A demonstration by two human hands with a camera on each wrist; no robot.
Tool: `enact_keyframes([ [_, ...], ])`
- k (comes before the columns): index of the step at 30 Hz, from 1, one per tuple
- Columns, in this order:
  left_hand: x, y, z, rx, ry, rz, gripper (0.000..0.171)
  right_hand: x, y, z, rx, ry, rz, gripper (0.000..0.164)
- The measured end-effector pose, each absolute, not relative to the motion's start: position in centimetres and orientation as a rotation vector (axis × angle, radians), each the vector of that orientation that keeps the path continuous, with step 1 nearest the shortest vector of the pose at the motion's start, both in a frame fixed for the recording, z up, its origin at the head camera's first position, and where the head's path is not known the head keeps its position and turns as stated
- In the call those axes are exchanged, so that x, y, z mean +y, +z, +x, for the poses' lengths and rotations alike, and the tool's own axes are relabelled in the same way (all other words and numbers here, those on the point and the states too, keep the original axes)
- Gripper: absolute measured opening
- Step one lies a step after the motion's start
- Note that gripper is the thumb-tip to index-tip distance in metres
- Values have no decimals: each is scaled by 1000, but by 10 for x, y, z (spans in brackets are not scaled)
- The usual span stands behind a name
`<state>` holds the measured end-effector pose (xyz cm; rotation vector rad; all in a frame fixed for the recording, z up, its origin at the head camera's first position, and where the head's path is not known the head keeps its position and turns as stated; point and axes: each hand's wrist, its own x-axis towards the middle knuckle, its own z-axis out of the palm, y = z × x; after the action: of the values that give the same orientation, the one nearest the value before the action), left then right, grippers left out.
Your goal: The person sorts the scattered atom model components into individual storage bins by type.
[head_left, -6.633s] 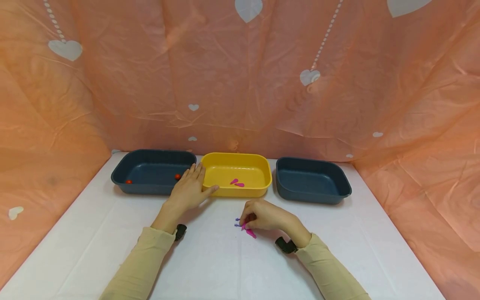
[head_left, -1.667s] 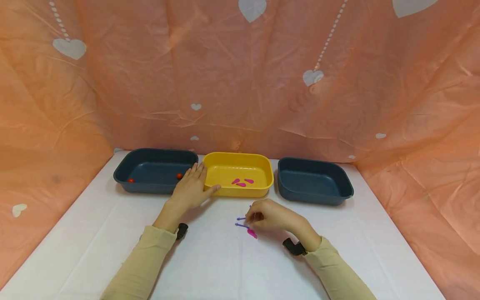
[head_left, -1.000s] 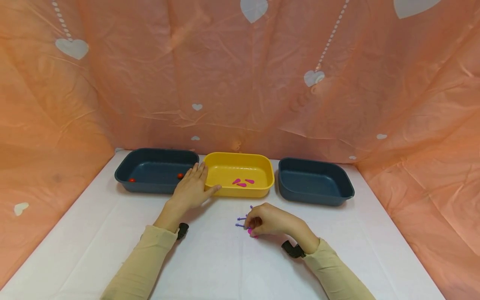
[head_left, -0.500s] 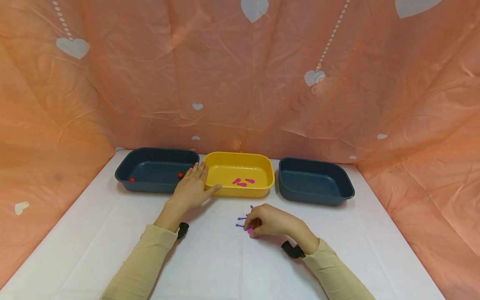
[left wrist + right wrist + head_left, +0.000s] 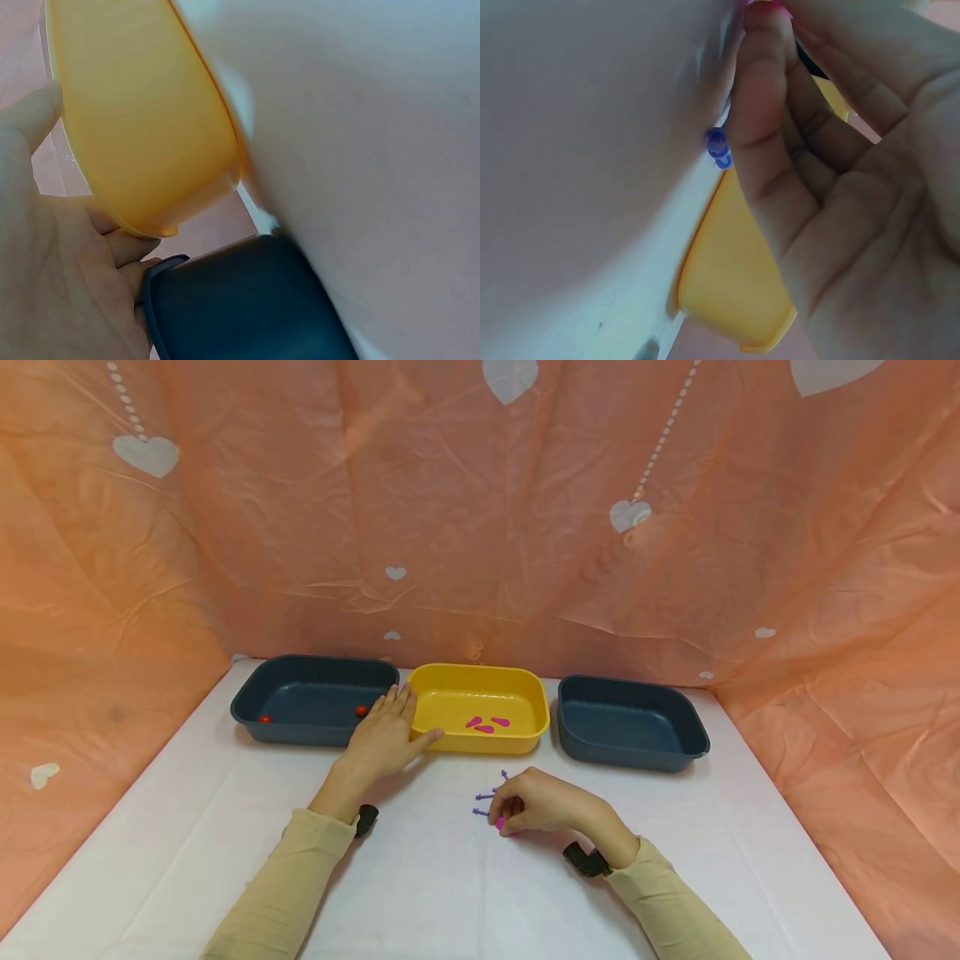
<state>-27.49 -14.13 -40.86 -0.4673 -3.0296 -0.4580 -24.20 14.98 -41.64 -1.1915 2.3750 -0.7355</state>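
My left hand (image 5: 384,739) lies with straight fingers over the near left corner of the yellow tray (image 5: 480,745), the thumb out along its front rim. In the left wrist view the fingers reach between this tray and the dark blue tray (image 5: 247,300) beside it. Down at the tabletop my right hand (image 5: 543,802) pinches a small pink teardrop-shaped piece (image 5: 500,822) between thumb and fingertips, which partly hide it. Just left of those fingertips are several thin purple sticks (image 5: 482,812) with knobbed ends. Several pink pieces (image 5: 483,729) like the pinched one lie inside the yellow tray.
The left dark blue tray (image 5: 288,731) holds two small red round things (image 5: 362,711). Another dark blue tray (image 5: 630,754) stands right of the yellow one. All three stand in a row along the back of the white table (image 5: 420,893), before an orange curtain (image 5: 450,527).
Over the earlier frames a third pink piece came into the yellow tray. My right hand then came down onto the pink piece on the table and now pinches it. The left hand stayed put.
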Motion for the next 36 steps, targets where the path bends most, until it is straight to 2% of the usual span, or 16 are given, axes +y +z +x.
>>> enact_keyframes([
  [10,-141,-407,-275,-3035,-447,-464,94,155,-411,-246,2441,-838,-1219,7],
  [21,-141,-408,-275,-3026,-440,-471,95,155,-407,-255,2682,-1203,-1250,9],
  [36,-141,-409,-276,-3024,-445,-473,94,146,-403,-288,2836,-1468,-1031,10],
])
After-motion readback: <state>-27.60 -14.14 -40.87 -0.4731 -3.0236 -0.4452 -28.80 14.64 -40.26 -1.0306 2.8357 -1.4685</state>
